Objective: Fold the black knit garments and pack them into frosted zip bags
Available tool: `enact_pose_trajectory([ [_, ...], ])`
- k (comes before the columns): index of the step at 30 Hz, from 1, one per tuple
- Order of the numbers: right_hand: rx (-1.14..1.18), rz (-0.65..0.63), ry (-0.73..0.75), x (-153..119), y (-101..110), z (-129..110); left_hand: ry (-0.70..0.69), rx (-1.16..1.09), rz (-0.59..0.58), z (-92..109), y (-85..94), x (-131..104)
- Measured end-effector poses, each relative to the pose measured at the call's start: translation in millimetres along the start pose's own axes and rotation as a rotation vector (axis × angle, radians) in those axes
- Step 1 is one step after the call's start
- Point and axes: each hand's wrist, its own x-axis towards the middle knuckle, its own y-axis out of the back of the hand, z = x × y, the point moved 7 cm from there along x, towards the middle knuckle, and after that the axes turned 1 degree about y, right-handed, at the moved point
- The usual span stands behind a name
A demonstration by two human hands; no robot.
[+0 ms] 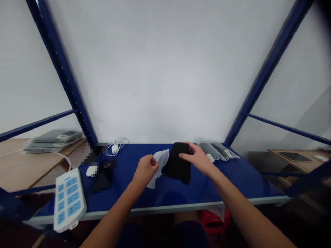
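Above the blue tabletop, my right hand grips a folded black cloth item, thumb on the near face. My left hand is closed on a translucent white plastic bag, which hangs limp on both sides of the fingers. The bag and the black cloth are side by side; their edges meet or overlap, and I cannot tell whether one is inside the other. To the right of my right hand lie several clear bags with dark contents, bearing white labels.
A white power strip with blue sockets sits at the left front corner. Behind it are a white mouse, a dark pixelated patch and a white charger with cable. Blue posts frame the table. A red stool or basket is below.
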Motion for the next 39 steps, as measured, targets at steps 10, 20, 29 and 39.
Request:
enact_pose_trajectory([
  [10,0.042,0.546,-0.115,-38.6,-25.2,53.5,0.153,-0.209,0.067,-2.2,-17.9,-14.1],
  [20,0.269,0.238,-0.288,-23.2,-35.8,84.5,-0.062,-0.133,0.141,14.4,-19.7,-26.1],
  [29,0.323,0.301,-0.192,-20.9,-51.3,95.3,-0.059,-0.467,0.112,-0.6,-42.4,-33.6],
  [39,0.308,0.060,-0.296,-16.6,-87.0,90.5,-0.018,-0.448,0.198,3.3,-44.5,-44.7],
])
